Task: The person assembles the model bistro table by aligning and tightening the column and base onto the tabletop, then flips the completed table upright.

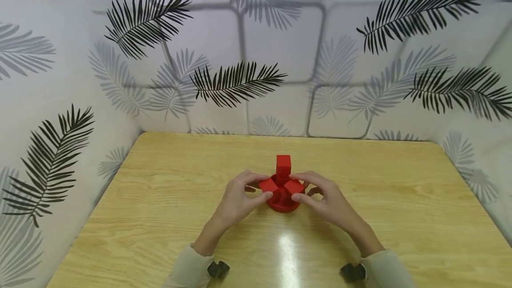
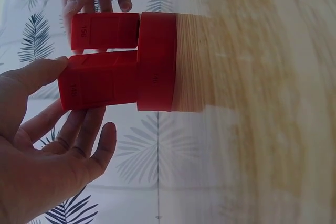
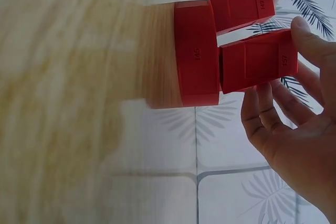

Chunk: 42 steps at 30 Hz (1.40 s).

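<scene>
A low, round red base [image 1: 283, 209] stands on the table, its rim raised around a hollow middle. Three red blocks rise from it: a rear block [image 1: 283, 162], a left block [image 1: 269, 186] and a right block [image 1: 294, 186]. My left hand [image 1: 237, 200] pinches the left block's top between thumb and fingers. On the other side, my right hand [image 1: 332, 201] pinches the right block likewise. Both held blocks meet the base in the wrist views, but how they fit inside is hidden. Nothing touches the rear block. Small numbers mark the right block [image 3: 260, 61].
A light wood-grain table [image 1: 168, 181] lies beneath everything. Behind and beside it stand pale walls [image 1: 276, 43] with a leaf pattern. Dark wrist devices [image 1: 218, 270] sit at both sleeve cuffs.
</scene>
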### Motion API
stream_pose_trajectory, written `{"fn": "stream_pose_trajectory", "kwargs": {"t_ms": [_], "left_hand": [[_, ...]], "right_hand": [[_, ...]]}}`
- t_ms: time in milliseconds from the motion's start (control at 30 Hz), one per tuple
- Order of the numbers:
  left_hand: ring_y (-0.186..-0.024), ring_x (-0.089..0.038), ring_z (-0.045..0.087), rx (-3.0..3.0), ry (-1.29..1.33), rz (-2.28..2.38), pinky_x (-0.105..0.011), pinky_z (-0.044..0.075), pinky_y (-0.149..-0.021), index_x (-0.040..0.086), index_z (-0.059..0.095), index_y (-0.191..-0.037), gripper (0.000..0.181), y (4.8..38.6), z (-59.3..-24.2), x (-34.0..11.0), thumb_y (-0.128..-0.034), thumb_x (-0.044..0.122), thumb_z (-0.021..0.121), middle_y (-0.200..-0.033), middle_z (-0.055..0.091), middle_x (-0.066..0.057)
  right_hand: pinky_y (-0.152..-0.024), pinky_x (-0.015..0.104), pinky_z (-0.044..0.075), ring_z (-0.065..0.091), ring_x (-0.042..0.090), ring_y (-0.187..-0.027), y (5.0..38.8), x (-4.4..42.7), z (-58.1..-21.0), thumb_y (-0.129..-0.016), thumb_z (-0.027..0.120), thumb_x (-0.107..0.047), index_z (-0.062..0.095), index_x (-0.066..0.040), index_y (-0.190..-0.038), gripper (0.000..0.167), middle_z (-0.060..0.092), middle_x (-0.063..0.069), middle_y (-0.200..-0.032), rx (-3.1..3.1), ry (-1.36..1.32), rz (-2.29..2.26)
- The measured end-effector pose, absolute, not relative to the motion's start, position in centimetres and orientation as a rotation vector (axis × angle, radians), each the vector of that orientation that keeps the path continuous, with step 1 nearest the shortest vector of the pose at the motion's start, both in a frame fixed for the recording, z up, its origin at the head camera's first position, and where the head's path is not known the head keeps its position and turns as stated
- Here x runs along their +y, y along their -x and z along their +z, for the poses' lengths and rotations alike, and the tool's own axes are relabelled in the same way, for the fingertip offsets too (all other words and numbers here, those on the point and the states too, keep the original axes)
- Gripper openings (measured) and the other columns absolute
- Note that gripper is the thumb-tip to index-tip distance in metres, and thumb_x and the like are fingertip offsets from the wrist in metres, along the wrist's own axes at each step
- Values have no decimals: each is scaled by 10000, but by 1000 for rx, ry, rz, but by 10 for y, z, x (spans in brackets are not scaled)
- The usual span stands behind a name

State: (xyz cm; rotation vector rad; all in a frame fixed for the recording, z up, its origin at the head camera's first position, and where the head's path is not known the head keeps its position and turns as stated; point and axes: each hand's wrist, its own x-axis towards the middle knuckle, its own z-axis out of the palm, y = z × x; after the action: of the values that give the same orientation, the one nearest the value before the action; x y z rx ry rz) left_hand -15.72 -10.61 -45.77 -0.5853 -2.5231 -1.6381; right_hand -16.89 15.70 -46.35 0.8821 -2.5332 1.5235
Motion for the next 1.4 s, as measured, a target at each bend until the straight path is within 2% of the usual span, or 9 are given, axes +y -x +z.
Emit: {"fn": "stream_pose_trajectory", "kwargs": {"t_ms": [200,400,700,800,1033,1233,1300,1400], "left_hand": [[-992,-210,677,-2532,577,-1646,-481,597,-871,73,738,-1216,347,157,-458,-105,-881,108,821,-1032,673,-14],[-993,-202,670,-2532,558,-1656,-466,596,-877,76,739,-1212,350,157,-456,-105,-874,100,825,-1036,675,-5],[-994,-210,674,-2526,571,-1670,-473,594,-889,80,738,-1213,346,157,-457,-107,-879,112,821,-1048,680,-17],[-997,-205,672,-2532,569,-1676,-465,595,-891,87,738,-1218,351,157,-457,-107,-879,118,824,-1051,680,-16],[-1000,-215,675,-2516,576,-1693,-467,593,-891,97,740,-1220,351,160,-460,-108,-881,134,825,-1065,689,-14],[-995,-211,666,-2511,566,-1708,-491,590,-888,105,744,-1219,371,161,-460,-109,-863,137,844,-1051,689,-11],[-996,-209,666,-2514,568,-1706,-491,589,-888,102,743,-1220,376,160,-460,-109,-860,133,845,-1056,691,-12],[-999,-209,668,-2512,571,-1703,-480,590,-887,87,742,-1220,379,160,-461,-108,-857,123,845,-1063,694,-15]], "right_hand": [[-807,373,618,636,188,-974,173,160,-466,-894,805,-144,680,-128,-1328,453,694,-17,-1180,-2531,-879,1543],[-782,337,622,658,208,-943,175,159,-465,-904,796,-122,678,-94,-1295,410,700,22,-1091,-2512,-811,1537],[-778,300,603,561,213,-870,173,153,-462,-969,739,-248,634,-187,-1397,445,553,45,-955,-2616,-830,1415],[-767,298,600,562,196,-859,174,153,-462,-962,747,-265,620,-187,-1400,463,541,27,-931,-2632,-816,1364],[-744,313,612,602,189,-880,178,157,-464,-952,757,-189,611,-113,-1376,455,600,28,-1027,-2594,-769,1325],[-800,363,621,679,234,-1028,179,165,-462,-945,757,-122,649,-91,-1286,359,685,34,-1204,-2556,-710,1400],[-824,363,617,684,218,-1059,178,167,-461,-940,762,-120,656,-95,-1271,349,703,21,-1191,-2558,-698,1441],[-820,344,614,692,207,-1009,178,169,-460,-943,761,-133,648,-93,-1297,373,720,30,-1104,-2549,-723,1480]]}}
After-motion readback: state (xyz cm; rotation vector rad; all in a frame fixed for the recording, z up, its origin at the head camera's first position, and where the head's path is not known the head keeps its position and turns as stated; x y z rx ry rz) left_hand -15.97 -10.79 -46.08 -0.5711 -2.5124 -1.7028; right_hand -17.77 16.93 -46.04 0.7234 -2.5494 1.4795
